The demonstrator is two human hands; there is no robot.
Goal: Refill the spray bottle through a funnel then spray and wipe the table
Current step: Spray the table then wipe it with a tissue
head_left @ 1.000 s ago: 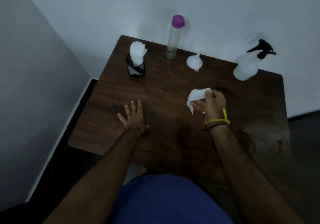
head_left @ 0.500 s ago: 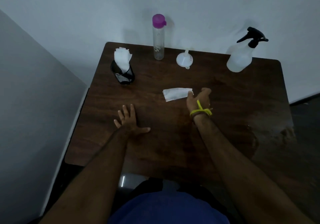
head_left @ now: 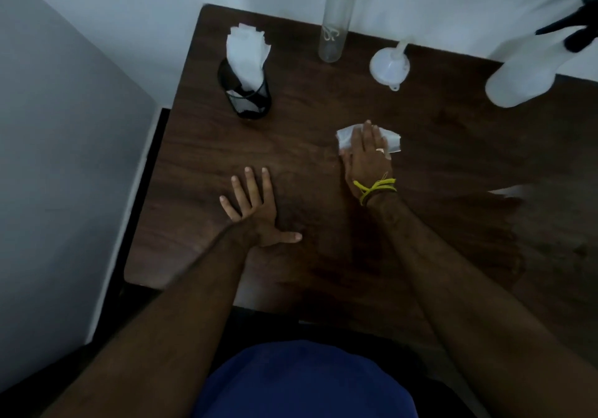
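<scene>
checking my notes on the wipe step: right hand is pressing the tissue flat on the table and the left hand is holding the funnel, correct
Not quite. In the head view the left hand lies flat and open on the table, holding nothing; the funnel stands untouched near the back edge. The right hand is indeed pressing the tissue flat on the table.

I count one table [head_left: 453,158], one spray bottle [head_left: 524,74], one funnel [head_left: 390,66], one clear bottle [head_left: 335,26], one napkin holder [head_left: 249,100], one wipe [head_left: 393,141], two hands [head_left: 252,210] [head_left: 365,155]
</scene>
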